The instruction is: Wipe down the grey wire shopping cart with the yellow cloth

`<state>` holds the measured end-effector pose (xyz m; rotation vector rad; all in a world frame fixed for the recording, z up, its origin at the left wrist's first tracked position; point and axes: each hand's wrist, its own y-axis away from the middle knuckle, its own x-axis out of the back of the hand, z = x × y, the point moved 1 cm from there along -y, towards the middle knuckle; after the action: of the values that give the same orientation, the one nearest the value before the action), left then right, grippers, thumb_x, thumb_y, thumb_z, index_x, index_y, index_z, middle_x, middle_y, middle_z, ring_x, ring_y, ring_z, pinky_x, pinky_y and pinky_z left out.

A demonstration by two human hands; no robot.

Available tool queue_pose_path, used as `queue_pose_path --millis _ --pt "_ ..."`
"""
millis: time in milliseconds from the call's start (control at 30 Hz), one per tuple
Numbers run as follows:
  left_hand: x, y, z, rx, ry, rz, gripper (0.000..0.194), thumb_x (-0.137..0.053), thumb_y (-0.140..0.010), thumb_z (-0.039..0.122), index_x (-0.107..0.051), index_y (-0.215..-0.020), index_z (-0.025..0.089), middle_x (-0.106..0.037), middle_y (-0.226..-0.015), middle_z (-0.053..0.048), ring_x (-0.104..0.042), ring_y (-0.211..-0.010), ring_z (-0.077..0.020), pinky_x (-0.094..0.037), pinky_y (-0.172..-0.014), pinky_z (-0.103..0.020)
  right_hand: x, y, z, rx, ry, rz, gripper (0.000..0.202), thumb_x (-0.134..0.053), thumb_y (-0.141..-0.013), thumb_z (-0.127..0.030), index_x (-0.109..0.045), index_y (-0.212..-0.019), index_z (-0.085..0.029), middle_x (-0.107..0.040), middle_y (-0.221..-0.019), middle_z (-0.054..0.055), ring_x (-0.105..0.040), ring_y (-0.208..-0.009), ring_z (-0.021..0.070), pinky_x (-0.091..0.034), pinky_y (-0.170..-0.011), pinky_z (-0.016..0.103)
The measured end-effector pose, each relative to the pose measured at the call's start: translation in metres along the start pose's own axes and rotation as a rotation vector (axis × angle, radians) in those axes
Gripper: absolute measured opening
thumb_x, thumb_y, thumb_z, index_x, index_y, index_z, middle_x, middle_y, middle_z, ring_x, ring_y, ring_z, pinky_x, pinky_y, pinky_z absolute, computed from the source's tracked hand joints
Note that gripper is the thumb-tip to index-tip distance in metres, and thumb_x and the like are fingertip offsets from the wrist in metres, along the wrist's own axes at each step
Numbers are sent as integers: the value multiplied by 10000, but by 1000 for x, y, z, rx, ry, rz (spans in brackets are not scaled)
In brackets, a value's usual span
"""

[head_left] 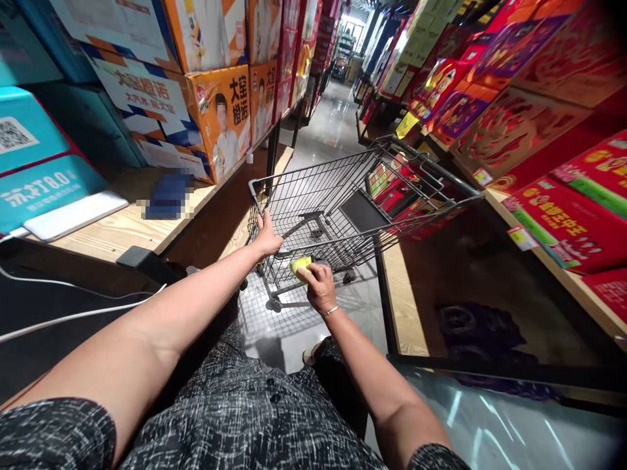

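A grey wire shopping cart point(365, 210) stands in the aisle in front of me, tilted across the view, with its handle away at the upper right. My left hand point(268, 237) is closed around the near end of its top rim, at the corner. Just below and to the right, my right hand point(321, 287) pinches a bunched yellow-green cloth point(300, 266) close to the cart's near end. Whether the cloth touches the wires I cannot tell. A thin bracelet point(331, 311) circles my right wrist.
On the left, a wooden shelf point(110, 228) holds orange drink cartons point(220, 117), a white tablet-like device point(76, 215) and a white cable point(73, 320). Red gift boxes point(553, 215) line the right shelf. The tiled aisle point(333, 111) runs on ahead.
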<state>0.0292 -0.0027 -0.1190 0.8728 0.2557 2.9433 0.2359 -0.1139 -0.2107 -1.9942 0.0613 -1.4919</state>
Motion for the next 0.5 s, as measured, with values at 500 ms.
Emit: queue_pose_path --millis 500 --pt "-13 18 9 -22 -9 -90 1048 -711 -779 179 -105 -1630 264 218 -1668 -69 -230 -1522 -324 -281 -1230 -312 100 -77 65 -183 344 -276 473 -500 -894 -125 -621 -1316 -302 -576 -1354 90 -450 -1129 240 -363 -786 327"
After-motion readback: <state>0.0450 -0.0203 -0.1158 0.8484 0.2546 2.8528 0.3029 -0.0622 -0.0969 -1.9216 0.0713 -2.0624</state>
